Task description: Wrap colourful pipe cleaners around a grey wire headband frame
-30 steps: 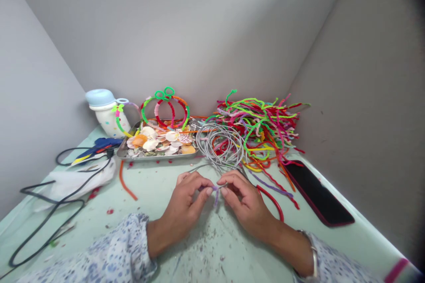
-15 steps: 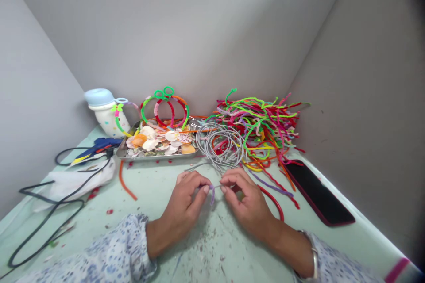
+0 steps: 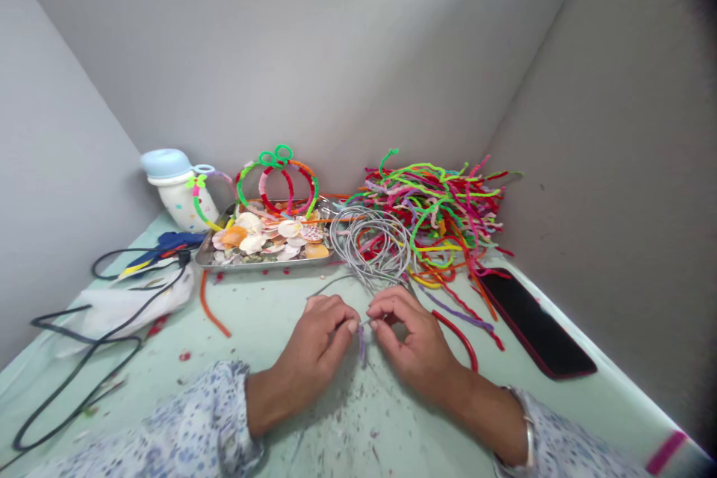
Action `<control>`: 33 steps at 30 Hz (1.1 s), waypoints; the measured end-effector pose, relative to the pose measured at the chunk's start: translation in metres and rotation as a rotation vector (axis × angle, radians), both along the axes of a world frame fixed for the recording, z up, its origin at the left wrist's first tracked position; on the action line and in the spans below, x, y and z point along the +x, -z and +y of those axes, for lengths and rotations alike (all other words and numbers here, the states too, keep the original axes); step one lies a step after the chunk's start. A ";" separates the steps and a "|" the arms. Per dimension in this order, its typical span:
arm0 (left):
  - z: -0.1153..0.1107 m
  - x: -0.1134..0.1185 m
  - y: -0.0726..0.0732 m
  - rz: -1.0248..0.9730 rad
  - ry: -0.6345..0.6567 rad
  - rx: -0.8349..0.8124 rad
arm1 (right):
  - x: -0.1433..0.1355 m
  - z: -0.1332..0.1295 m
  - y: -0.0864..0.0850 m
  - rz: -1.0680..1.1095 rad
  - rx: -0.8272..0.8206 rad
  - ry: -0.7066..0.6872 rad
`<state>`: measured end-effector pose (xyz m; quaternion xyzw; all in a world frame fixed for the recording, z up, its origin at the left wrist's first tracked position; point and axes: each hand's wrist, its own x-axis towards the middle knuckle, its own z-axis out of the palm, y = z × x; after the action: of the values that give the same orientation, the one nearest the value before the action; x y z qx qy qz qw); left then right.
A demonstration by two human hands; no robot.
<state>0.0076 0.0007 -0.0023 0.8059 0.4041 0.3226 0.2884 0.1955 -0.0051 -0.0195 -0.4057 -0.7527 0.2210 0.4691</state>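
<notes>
My left hand (image 3: 320, 337) is closed in a pinch, thumb against forefinger, at a short purple pipe cleaner (image 3: 361, 347). The purple strip hangs down between my two hands, its upper end at the fingertips. Opposite, my right hand (image 3: 408, 334) pinches a thin grey wire (image 3: 364, 323), and a short bit of it shows in the gap between the hands. How the wire and the pipe cleaner are joined is too small to make out. Behind the hands lies a loose coil of grey wire (image 3: 373, 243), one strand running toward my left hand.
A metal tray (image 3: 263, 266) of seashells (image 3: 253, 243) holds colourful pipe-cleaner rings (image 3: 261, 190). Piled pipe cleaners (image 3: 442, 198) lie behind right, a phone (image 3: 541, 325) beside them. At left are a bottle (image 3: 182, 194), pliers (image 3: 151, 258), a black cable (image 3: 84, 381) and a plastic bag (image 3: 134, 306).
The purple pipe cleaner now hangs lower and straighter, slightly further right, between the fingertips. My two hands have come a little closer together.
</notes>
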 end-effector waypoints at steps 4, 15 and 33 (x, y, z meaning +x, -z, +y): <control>0.000 -0.001 0.002 0.020 0.021 -0.022 | 0.001 0.001 0.001 -0.003 0.007 -0.009; -0.001 0.000 0.005 -0.099 0.025 -0.107 | -0.001 -0.002 -0.002 -0.053 0.073 -0.060; -0.004 0.001 0.002 -0.248 0.002 -0.262 | 0.001 0.000 0.000 -0.098 0.129 -0.013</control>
<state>0.0082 -0.0029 -0.0047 0.7159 0.4033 0.3637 0.4387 0.1962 -0.0056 -0.0193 -0.3802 -0.7901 0.1551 0.4551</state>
